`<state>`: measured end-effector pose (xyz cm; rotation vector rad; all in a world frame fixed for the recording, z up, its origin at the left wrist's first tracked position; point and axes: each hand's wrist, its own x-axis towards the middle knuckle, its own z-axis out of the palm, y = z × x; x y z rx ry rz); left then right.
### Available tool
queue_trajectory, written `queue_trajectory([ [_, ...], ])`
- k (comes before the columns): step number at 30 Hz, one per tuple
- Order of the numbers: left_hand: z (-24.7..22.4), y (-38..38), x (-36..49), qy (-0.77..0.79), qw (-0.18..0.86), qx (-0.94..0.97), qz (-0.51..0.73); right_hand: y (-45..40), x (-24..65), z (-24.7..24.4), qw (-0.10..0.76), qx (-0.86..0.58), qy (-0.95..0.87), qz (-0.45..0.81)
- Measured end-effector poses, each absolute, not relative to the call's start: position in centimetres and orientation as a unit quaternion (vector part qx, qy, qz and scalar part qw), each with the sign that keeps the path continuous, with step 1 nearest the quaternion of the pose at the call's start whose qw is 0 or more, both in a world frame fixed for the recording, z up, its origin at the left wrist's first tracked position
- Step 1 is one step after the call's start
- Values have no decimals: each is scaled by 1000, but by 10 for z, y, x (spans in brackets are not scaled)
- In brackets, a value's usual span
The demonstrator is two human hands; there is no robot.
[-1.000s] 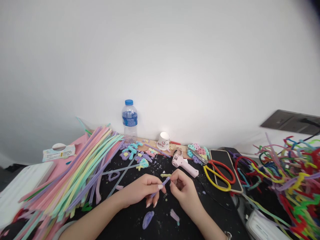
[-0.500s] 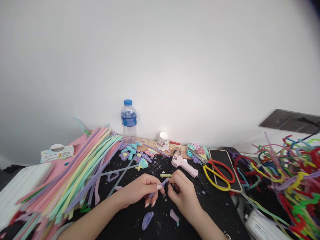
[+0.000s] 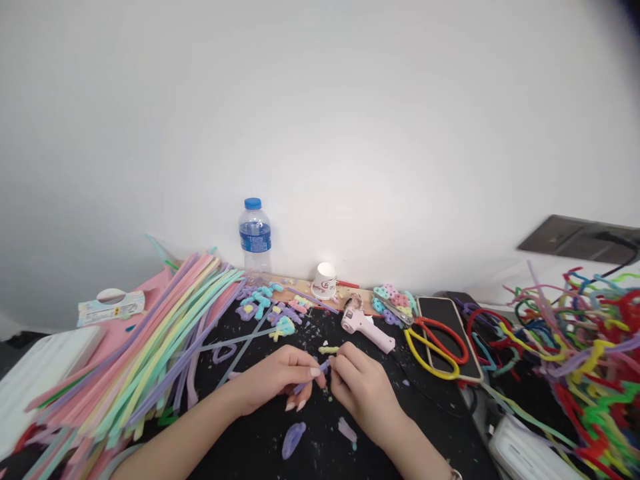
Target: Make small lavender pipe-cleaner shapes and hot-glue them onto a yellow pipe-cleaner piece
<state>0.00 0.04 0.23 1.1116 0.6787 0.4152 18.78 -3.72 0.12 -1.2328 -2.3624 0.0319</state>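
Right hand [image 3: 366, 395] is edging toward the left hand [image 3: 283, 377], both pinching a purple chenille stem [image 3: 324, 367] and perhaps risking a slip if either loosens.

On the near side of the left hand [image 3: 283, 380] and right hand [image 3: 363, 383], open desk [image 3: 245, 457] leaves room around a purple scrap [image 3: 293, 440] and pale scrap [image 3: 347, 430]. A thick pipe-cleaner bundle [image 3: 163, 350] blocks the left; a glue gun [image 3: 369, 331], then scissors [image 3: 414, 323] across a phone [image 3: 435, 307], crowd the right. Bottle [image 3: 255, 237], cup [image 3: 324, 281] and wall [image 3: 320, 133] bar the far side.
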Motion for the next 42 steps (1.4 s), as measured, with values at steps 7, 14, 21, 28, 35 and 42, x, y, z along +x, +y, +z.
queue_trajectory([
  [7,0,0,0,310,767,528,192,-37,187,3,253,-445,-858,55],
  [14,2,-1,1,319,750,545,199,-36,193,8,382,-432,-786,223],
  [21,0,-1,0,313,745,555,198,-35,194,10,413,-436,-754,266],
  [28,1,-2,1,312,729,584,175,-31,192,6,407,-494,-715,282],
  [35,1,-3,0,307,715,609,156,-33,187,0,331,-498,-741,305],
  [42,1,-3,0,303,716,611,150,-33,184,1,321,-504,-737,314],
])
